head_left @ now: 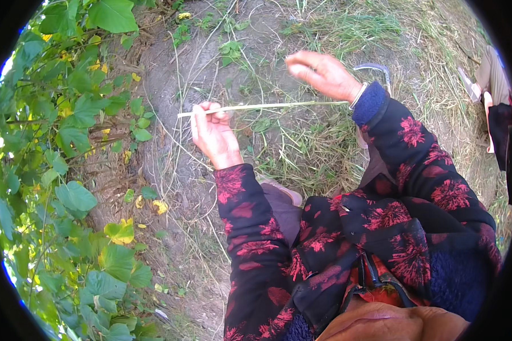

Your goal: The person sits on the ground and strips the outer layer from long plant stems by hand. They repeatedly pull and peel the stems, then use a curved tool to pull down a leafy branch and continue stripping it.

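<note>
My left hand (215, 134) pinches a thin pale green stem (273, 105) near its left end, between thumb and fingers. The stem lies almost level and runs rightward to my right wrist, where its far end is lost to sight. Just above the stem is my right hand (324, 74), slightly blurred, its fingers pointing left and the thumb a little apart from them. Nothing shows in its grasp. On the ground beyond the right wrist rests a sickle (377, 68) with a curved metal blade, its handle partly covered by the sleeve.
Leafy plants with broad green and yellowing leaves (77, 196) line the left side. Cut grass and loose stems (320, 157) are scattered over bare soil (162, 64) around my shoes (283, 189). At the far right another person's legs (490, 72) are visible.
</note>
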`<control>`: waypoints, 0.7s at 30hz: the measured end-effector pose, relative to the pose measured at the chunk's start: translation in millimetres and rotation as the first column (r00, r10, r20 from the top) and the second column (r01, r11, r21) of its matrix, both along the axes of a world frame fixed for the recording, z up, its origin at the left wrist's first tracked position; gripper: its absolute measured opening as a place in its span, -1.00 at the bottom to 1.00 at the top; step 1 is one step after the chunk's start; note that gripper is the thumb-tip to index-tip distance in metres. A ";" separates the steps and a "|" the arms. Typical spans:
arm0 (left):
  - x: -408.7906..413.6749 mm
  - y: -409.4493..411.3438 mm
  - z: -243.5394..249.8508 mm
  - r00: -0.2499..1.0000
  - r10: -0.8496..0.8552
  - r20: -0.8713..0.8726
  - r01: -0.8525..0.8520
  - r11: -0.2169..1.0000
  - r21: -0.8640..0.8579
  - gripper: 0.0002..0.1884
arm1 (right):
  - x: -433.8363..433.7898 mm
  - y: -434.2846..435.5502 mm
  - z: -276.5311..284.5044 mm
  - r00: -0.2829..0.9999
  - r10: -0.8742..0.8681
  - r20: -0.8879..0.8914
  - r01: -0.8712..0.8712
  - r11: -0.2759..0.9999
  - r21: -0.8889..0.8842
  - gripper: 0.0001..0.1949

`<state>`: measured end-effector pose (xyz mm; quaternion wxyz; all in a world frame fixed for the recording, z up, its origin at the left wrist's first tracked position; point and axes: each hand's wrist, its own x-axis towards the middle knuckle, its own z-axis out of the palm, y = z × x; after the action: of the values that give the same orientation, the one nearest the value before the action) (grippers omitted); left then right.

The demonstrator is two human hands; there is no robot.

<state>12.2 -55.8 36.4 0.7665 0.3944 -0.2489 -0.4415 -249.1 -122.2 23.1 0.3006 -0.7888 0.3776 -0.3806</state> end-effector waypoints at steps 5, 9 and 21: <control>-13.7 -4.6 -1.5 1.000 0.002 -0.018 -0.002 0.999 0.033 -0.76 | 13.7 15.8 -2.8 0.949 0.315 0.001 -0.309 0.929 0.201 -0.70; -23.9 -3.2 6.4 1.000 0.008 0.016 -0.009 0.998 0.056 -0.66 | 17.8 15.5 -7.2 0.935 0.340 0.099 -0.353 0.868 0.349 -0.73; -50.3 4.3 -6.5 0.765 -0.269 0.585 0.224 0.963 0.150 -0.86 | 14.7 13.8 7.1 0.920 0.279 0.275 -0.378 0.815 0.439 -0.73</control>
<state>-38.1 -51.5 29.9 0.5688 0.5045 -0.5125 -0.3991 -234.4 -108.4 30.2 0.5856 -0.6997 0.2863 -0.2925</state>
